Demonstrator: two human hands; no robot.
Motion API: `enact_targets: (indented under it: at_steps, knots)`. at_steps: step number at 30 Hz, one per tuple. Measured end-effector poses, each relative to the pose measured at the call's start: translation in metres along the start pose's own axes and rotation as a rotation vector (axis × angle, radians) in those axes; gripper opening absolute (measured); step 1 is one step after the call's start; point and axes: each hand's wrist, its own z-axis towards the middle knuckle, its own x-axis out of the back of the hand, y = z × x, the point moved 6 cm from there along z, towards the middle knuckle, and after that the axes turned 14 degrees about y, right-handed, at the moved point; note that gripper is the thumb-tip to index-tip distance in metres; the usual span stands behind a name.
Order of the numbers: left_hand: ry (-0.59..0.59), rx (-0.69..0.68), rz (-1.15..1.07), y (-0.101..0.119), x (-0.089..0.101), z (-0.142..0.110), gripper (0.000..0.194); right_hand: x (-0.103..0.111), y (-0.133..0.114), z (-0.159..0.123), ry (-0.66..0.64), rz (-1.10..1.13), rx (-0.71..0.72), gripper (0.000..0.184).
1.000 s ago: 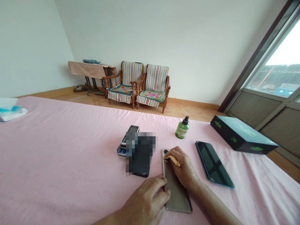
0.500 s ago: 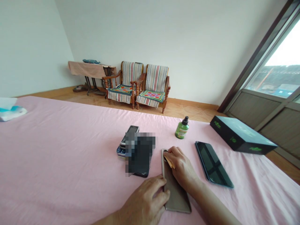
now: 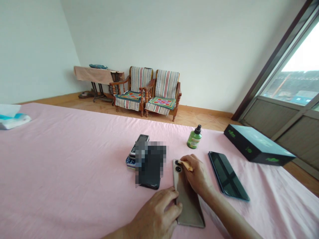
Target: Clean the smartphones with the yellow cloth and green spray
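Note:
A bronze-coloured smartphone (image 3: 187, 209) lies back side up on the pink sheet, its round camera lenses showing at the far left corner. My left hand (image 3: 159, 209) holds it by the left edge, fingertips and thumb pressed against the side and back. In my right hand (image 3: 196, 174) is a folded yellow cloth (image 3: 187, 165), pinched between the fingers and touching the phone's top end beside the lenses. Left of this phone sits a dark phone (image 3: 151, 172), partly pixelated. It lies against an older keypad phone (image 3: 142, 141), which rests on a blue keypad phone (image 3: 130, 162).
A green spray bottle (image 3: 194, 138) stands beyond my right hand. To the right are a dark-screened phone (image 3: 228, 176) and a black box (image 3: 256, 146). A tissue pack (image 3: 15, 121) lies far left on the pink sheet (image 3: 69, 172). Two wooden chairs (image 3: 163, 88) stand beyond.
My right hand has shifted slightly right with the cloth, uncovering the camera lenses. My left hand keeps its hold on the phone. The view has moved a little.

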Motion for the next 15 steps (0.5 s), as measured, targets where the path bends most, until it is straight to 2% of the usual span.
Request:
enact_targets:
  at_steps: [3, 9, 15]
  knots:
    - [0.025, -0.014, -0.008, 0.003, 0.004, 0.001, 0.027, -0.009, -0.003, 0.008, -0.039, -0.021, 0.025, 0.022]
    - [-0.029, 0.056, -0.003, 0.002, 0.006, 0.002, 0.027, -0.014, -0.008, 0.009, -0.098, -0.063, 0.06, 0.037]
    - [-0.015, 0.034, -0.024, 0.003, 0.006, 0.002, 0.027, -0.002, -0.006, -0.005, -0.09, -0.117, 0.057, 0.028]
